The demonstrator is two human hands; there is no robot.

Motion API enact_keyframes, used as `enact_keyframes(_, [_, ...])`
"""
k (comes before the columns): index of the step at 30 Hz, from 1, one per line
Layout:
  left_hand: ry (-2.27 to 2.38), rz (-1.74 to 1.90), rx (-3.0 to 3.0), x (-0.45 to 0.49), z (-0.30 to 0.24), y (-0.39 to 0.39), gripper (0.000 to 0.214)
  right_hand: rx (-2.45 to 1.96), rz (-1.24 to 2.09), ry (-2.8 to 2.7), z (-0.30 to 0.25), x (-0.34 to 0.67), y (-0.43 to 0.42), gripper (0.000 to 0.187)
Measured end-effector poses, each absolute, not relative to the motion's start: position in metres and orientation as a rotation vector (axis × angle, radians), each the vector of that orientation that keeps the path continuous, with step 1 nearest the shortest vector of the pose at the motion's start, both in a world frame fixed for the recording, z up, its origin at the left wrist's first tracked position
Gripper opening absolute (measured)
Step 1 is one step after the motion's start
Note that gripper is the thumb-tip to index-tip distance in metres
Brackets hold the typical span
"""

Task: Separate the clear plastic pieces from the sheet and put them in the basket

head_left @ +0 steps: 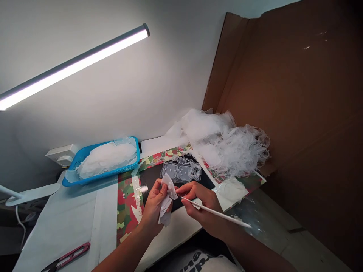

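Observation:
My left hand (pixel 155 199) pinches a small stack of thin white translucent pieces (pixel 169 187), some hanging below the fingers. Between the fingers of my right hand (pixel 202 204) is a slim white stick-like tool (pixel 217 212) with a dark, narrow tip. That tip meets or nearly meets the right edge of the pieces; exact contact is too small to tell. Just beyond the hands, clear sheets with cut shapes and small holes (pixel 177 172) lie on a black mat (pixel 153 177).
A blue basket (pixel 138 158) heaped with white translucent pieces stands back left. Tangled clear offcuts (pixel 241 151) pile up at the back right, against a cardboard panel (pixel 283 94). Thread snips (pixel 69 257) lie front left. A lit tube lamp (pixel 76 66) hangs above.

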State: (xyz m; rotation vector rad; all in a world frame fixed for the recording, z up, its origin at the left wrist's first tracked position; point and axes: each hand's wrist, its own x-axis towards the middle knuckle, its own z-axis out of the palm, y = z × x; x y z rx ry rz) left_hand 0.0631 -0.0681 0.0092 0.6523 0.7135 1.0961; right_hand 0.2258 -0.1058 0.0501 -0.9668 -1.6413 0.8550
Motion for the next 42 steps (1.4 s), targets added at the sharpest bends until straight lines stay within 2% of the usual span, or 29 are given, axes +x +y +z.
enact_keyframes(6, [0.972, 1.059, 0.745, 0.045, 0.005, -0.052, 0.033, -1.008, 0.915, -1.594, 0.047, 0.249, -0.087, 0.014])
enact_keyframes(10, [1.283, 0.967, 1.293, 0.028, -0.001, -0.029, 0.037, -1.163, 0.814, -1.634, 0.024, 0.277, -0.042, 0.020])
enact_keyframes(13, [1.428, 0.739, 1.979, 0.035, -0.005, -0.024, 0.007, -1.180, 0.808, -1.844, 0.000, 0.285, -0.014, 0.019])
enact_keyframes(16, [1.464, 0.295, 2.469, 0.053, -0.004, -0.029, 0.057, -1.189, 0.787, -1.995, -0.015, 0.282, -0.003, 0.010])
enact_keyframes(18, [1.455, 0.019, 2.607, 0.062, -0.004, -0.032, 0.071, -1.219, 0.717, -2.071, -0.017, 0.280, -0.005, 0.007])
enact_keyframes(22, [1.443, -0.201, 2.673, 0.063, -0.005, -0.033, 0.073, -1.447, 0.536, -2.153, -0.008, 0.292, -0.025, 0.009])
enact_keyframes(25, [1.464, -0.223, 2.643, 0.055, -0.007, -0.034, 0.077, -1.611, 0.596, -2.096, 0.008, 0.305, -0.043, 0.012])
enact_keyframes(31, [1.583, -0.311, 2.593, 0.043, -0.008, -0.044, 0.083, -1.305, 0.704, -1.950, 0.032, 0.286, -0.041, 0.014])
enact_keyframes(36, [1.599, -0.265, 2.654, 0.041, -0.012, -0.050, 0.080, -1.166, 0.813, -2.050, 0.005, 0.257, -0.018, 0.007])
enact_keyframes(42, [1.504, -0.218, 2.664, 0.040, -0.013, -0.049, 0.081, -1.162, 0.821, -2.063, -0.022, 0.254, -0.011, 0.009])
